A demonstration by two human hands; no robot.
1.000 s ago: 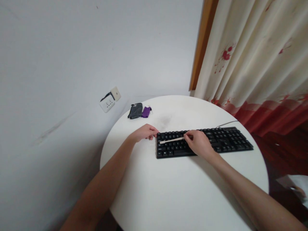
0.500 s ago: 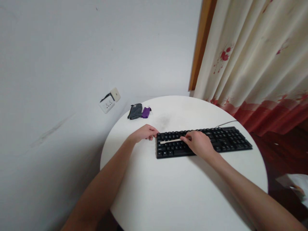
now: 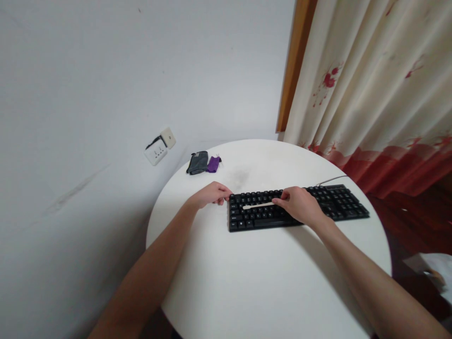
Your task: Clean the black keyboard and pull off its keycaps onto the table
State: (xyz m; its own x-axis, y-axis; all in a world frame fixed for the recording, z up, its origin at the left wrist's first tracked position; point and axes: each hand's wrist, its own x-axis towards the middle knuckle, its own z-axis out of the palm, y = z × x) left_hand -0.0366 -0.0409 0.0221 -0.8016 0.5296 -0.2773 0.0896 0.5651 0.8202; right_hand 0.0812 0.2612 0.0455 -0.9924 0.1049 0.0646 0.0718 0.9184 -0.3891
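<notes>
A black keyboard (image 3: pixel 263 223) lies on the round white table (image 3: pixel 247 273). My left hand (image 3: pixel 211 195) pinches its upper left corner, the fingers closed at the edge. Over the middle of the keys, my right hand (image 3: pixel 300 205) is closed on a thin white stick with a wider tip (image 3: pixel 259 205). The stick points left, low across the letter keys. Whether its tip touches them I cannot tell. My right hand hides some keys beneath it.
A dark grey pouch (image 3: pixel 198 163) and a small purple cloth piece (image 3: pixel 213 164) lie at the table's back left. A cable (image 3: pixel 332 179) runs from the keyboard's back. Wall sockets (image 3: pixel 156 152) are on the left, a curtain (image 3: pixel 353 103) on the right.
My right hand has slid to the right along the keyboard, taking the white stick's tip a little away from the left edge. My left hand stays at the corner.
</notes>
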